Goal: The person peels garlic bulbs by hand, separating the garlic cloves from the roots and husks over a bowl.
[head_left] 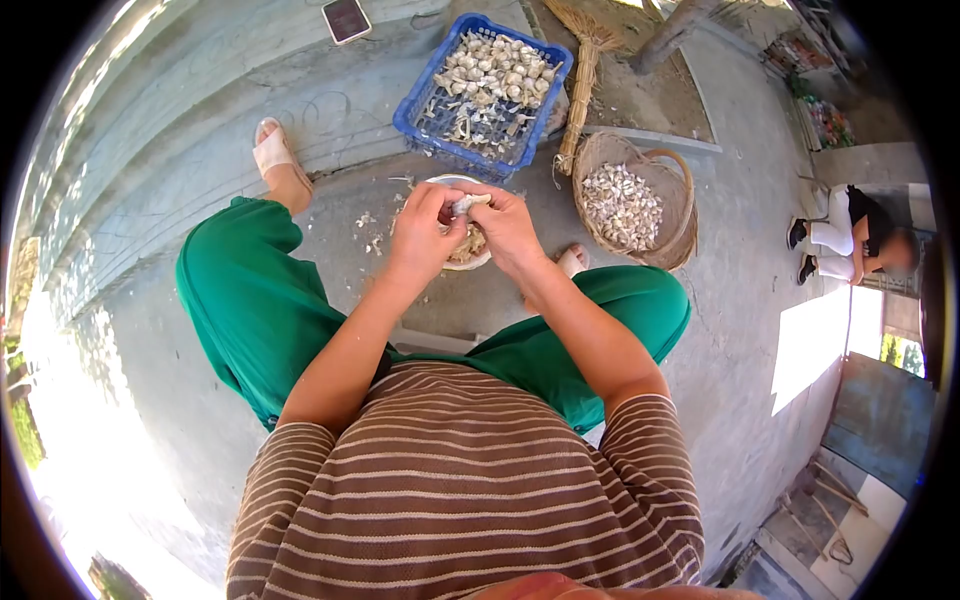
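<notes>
On my feed, the left hand [424, 222] and right hand [505, 225] met over the bowl [470, 267], both grips narrow, fingertips closed on one pale piece of garlic [470, 204]. I saw the garlic between the hands, above the bowl, which they partly hid; I could make out brownish scraps [468, 244] in it. Loose peelings [372, 232] lay on the ground just left of the bowl.

On the far side I had the blue crate [404, 116], with whole bulbs [497, 68] towards its far end and stalks and bits nearer. The basket [683, 215] stood to the right, holding many cloves [622, 207], its handle arched over its right part. A straw bundle [581, 95] lay between crate and basket, reaching farther off. I saw a phone [346, 20] far left, and another person [868, 236] seated far right.
</notes>
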`<state>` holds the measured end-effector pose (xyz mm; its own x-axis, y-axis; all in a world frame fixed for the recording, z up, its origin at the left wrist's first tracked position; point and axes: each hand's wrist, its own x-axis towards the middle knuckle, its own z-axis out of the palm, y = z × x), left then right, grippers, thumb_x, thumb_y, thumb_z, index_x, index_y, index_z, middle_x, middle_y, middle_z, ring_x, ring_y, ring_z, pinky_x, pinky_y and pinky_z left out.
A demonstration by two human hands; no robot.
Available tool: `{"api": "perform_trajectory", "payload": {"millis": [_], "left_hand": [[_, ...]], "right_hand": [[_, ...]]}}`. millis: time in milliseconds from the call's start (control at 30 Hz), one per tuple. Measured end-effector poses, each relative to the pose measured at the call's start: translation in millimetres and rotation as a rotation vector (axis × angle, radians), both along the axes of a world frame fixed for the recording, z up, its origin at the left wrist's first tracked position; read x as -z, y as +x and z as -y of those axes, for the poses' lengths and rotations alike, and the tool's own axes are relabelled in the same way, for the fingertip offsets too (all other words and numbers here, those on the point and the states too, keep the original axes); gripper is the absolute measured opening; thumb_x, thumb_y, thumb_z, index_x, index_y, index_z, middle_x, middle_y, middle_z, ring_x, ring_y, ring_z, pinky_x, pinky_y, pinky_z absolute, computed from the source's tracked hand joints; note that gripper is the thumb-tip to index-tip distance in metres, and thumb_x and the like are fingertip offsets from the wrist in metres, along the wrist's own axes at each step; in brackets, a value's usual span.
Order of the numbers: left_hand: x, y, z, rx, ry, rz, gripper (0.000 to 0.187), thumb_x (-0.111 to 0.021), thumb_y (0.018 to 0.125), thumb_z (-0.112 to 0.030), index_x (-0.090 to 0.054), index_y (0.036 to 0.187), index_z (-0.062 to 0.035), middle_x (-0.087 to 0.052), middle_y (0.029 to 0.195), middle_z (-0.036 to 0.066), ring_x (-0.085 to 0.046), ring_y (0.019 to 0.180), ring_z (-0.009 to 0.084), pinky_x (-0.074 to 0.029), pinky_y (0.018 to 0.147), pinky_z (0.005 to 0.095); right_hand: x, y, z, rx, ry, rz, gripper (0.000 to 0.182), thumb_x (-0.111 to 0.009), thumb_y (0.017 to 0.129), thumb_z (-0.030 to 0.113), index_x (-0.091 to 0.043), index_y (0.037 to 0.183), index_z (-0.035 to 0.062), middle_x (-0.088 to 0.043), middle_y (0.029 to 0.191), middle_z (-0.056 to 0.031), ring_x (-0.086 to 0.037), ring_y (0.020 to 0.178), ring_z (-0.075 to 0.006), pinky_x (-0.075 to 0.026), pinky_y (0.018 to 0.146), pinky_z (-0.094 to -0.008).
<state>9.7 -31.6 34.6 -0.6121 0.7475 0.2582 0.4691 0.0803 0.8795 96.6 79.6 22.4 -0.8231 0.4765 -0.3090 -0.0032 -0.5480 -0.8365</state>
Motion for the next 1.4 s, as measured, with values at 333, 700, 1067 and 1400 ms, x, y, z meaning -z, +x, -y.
{"api": "perform_trajectory", "payload": {"millis": [333,700,1067,1400], "left_hand": [[23,-6,-4,-0.052,0.047,0.165,0.023,-0.064,0.074,0.003,-0.057,0.095,-0.0008,-0.055,0.09,0.009,-0.061,0.073,0.0179,-0.051,0.064,0.0269],[23,-7,-10,0.119,-0.332,-0.001,0.026,-0.047,0.088,-0.014,-0.041,0.11,-0.0036,-0.06,0.079,0.026,-0.06,0.073,0.0413,-0.047,0.063,0.0477],[38,3,-12,0.051,-0.427,-0.071,0.027,-0.047,0.086,-0.01,-0.04,0.112,-0.0071,-0.06,0.075,0.024,-0.059,0.068,0.0438,-0.046,0.056,0.0497],[48,-2,-10,-0.046,-0.214,0.1,0.016,-0.041,0.094,-0.016,-0.047,0.105,-0.0065,-0.059,0.076,0.023,-0.06,0.07,0.0407,-0.046,0.06,0.044]], "right_hand": [[3,0,0,-0.006,-0.09,0.046,0.027,-0.055,0.086,0.007,-0.059,0.112,-0.0012,-0.062,0.1,-0.0075,-0.059,0.087,-0.0134,-0.048,0.078,-0.0269],[24,2,-10,-0.075,0.412,0.187,0.028,-0.054,0.092,0.015,-0.057,0.116,0.0006,-0.062,0.096,-0.0034,-0.057,0.079,-0.0096,-0.05,0.065,-0.0248],[15,7,-2,-0.12,0.389,0.204,0.024,-0.048,0.091,0.009,-0.057,0.112,0.0003,-0.06,0.102,-0.0097,-0.056,0.087,-0.0155,-0.046,0.078,-0.0288],[11,11,-7,-0.109,0.192,0.15,0.026,-0.051,0.09,0.01,-0.058,0.113,0.0025,-0.061,0.094,-0.0023,-0.055,0.081,-0.009,-0.046,0.072,-0.0257]]}}
